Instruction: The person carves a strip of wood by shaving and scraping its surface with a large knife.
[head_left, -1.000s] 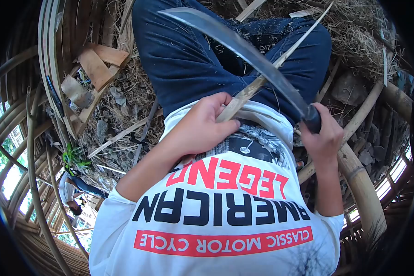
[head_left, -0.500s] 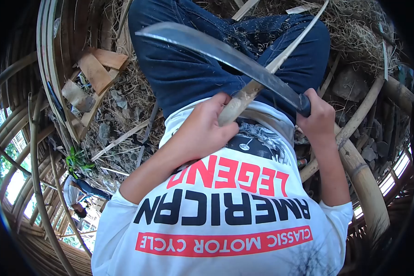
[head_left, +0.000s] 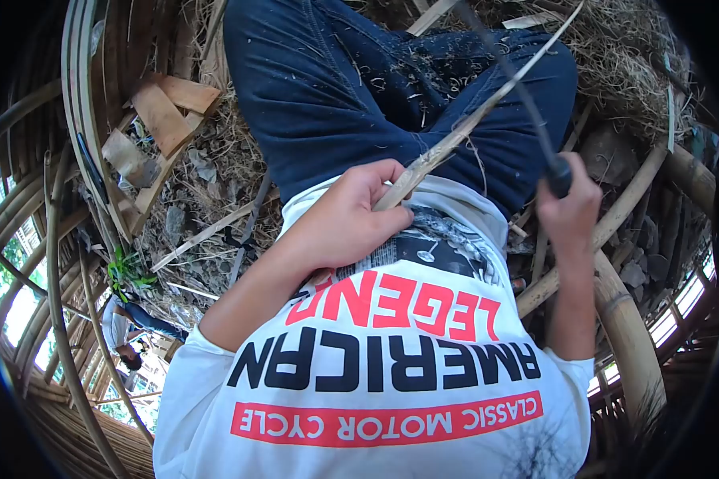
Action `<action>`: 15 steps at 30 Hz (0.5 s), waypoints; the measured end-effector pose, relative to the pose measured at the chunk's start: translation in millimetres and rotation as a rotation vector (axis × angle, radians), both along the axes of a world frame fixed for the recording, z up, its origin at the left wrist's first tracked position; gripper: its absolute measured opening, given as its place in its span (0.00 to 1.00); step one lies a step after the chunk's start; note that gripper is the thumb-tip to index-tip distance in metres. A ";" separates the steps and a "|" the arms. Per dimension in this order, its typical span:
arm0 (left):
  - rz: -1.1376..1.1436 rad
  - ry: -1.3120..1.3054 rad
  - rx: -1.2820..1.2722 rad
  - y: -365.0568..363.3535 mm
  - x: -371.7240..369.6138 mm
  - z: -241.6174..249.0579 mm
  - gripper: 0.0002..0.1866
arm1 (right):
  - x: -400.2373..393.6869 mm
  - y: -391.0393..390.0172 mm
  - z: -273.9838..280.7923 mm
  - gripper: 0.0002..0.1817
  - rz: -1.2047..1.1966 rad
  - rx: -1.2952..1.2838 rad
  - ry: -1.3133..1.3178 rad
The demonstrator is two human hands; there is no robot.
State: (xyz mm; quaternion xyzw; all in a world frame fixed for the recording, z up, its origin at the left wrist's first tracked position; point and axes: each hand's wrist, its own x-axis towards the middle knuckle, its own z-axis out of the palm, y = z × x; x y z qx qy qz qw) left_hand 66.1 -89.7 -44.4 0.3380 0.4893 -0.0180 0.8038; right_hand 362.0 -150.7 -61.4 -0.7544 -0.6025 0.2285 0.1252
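Observation:
My left hand (head_left: 358, 214) is closed around the thick end of a pale, whittled stick (head_left: 439, 152), in front of the white T-shirt (head_left: 391, 351). The stick slants up and away to the right over the jeans (head_left: 319, 96), thinning to a point. In my right hand (head_left: 569, 201) is the dark handle of a machete (head_left: 527, 100). Its blade is blurred by motion, turned nearly edge-on, and points away, overlapping the stick's far part in this view. Pale shavings dot the lap between the legs.
Thick bamboo poles (head_left: 627, 335) lie at the right. On the left are flat wood pieces (head_left: 161, 120), long bent strips (head_left: 88, 120) and a small green plant (head_left: 128, 271). Another person (head_left: 128, 331) is at the far lower left. Dry fibres (head_left: 615, 48) cover the ground at upper right.
My right hand has moved slightly right, and the machete has swung from lying across the stick to pointing away. The left hand still holds the stick in nearly the same place.

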 end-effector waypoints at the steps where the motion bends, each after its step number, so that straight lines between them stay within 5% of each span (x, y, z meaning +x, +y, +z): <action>1: -0.003 -0.001 -0.005 -0.3 3.0 2.6 0.09 | -15.3 -2.1 7.2 0.14 0.046 0.008 0.071; 3: -0.128 0.157 0.398 0.8 7.0 9.2 0.12 | -41.0 -6.0 16.0 0.14 0.092 -0.031 0.155; 15: -0.176 0.278 0.586 -10.7 3.8 21.5 0.17 | -24.3 -12.9 5.1 0.19 0.175 -0.118 -0.150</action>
